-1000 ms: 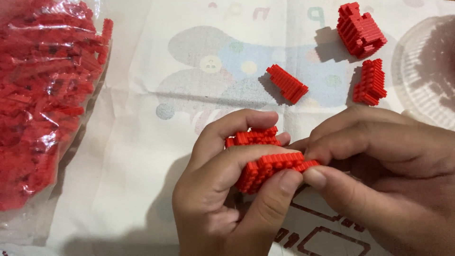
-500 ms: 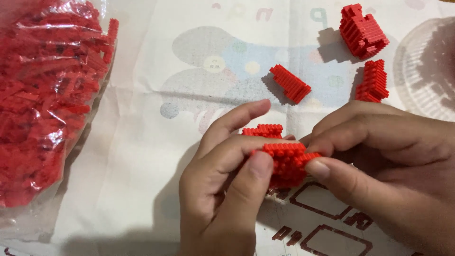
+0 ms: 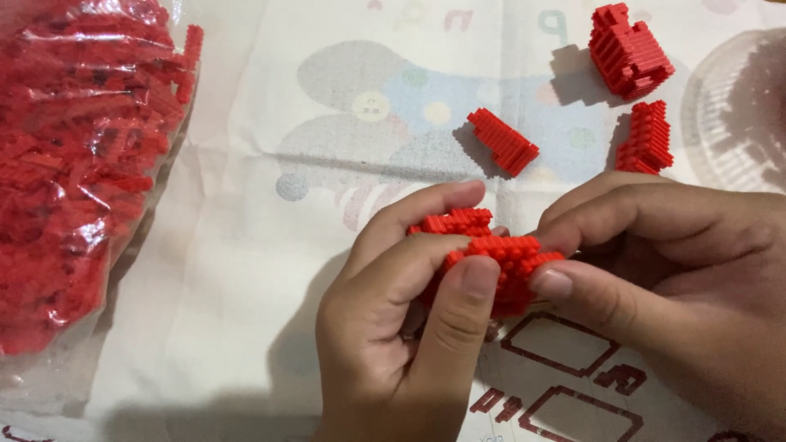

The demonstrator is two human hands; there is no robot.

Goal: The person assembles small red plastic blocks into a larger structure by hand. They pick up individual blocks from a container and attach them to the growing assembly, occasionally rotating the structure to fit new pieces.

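Both hands grip one red assembly of tiny building bricks low in the middle of the view. My left hand wraps it from the left, thumb pressed on its front face and fingers curled over the top. My right hand pinches its right end between thumb and fingers. The lower part of the assembly is hidden behind my thumbs.
A clear plastic bag full of loose red bricks fills the left side. Three smaller red brick builds lie on the printed paper sheet: one at centre, one at upper right, one below it. A clear ribbed plastic dish sits at the right edge.
My hands have turned the red assembly slightly and shifted their grip; my left thumb now presses higher on its front. The pieces on the sheet have not moved.
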